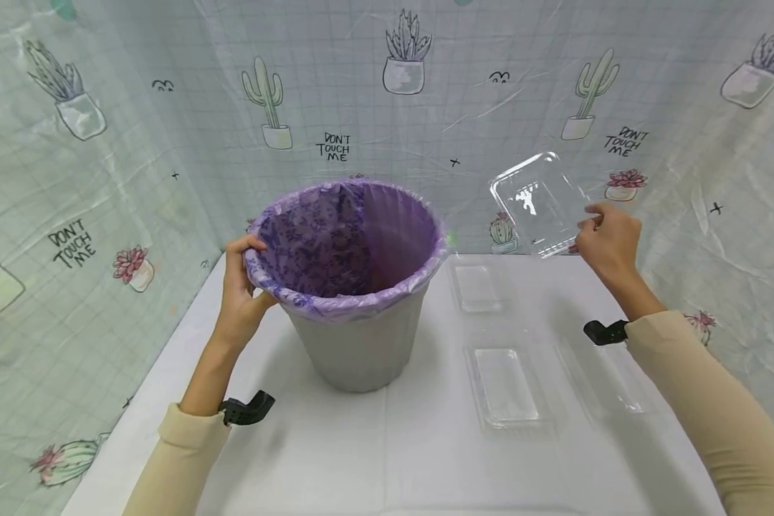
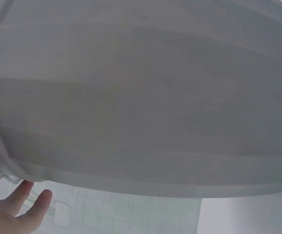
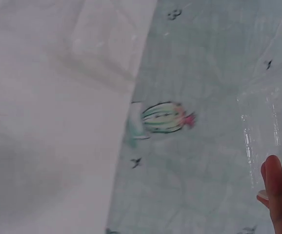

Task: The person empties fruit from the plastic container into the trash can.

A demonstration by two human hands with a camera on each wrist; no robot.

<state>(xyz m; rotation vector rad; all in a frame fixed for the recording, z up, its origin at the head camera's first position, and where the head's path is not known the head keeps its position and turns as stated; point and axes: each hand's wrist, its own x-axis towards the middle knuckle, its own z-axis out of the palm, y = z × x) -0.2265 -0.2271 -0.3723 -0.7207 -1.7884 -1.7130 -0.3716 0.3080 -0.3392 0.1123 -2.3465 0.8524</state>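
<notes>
A grey trash bin stands on the table, lined with a purple patterned bag folded over its rim. My left hand grips the bin's rim on the left side, fingers over the edge and thumb against the front. In the left wrist view the grey bin wall fills most of the picture, with the fingertips at its lower left. Up at the right, my right hand pinches a clear plastic tray by its corner, raised above the table. The right wrist view catches the tray's ridged edge beside the fingers.
To the right of the bin, clear plastic trays lie on the white table: one farther back, one nearer and one under my right forearm. A cactus-print curtain surrounds the table at the back and sides.
</notes>
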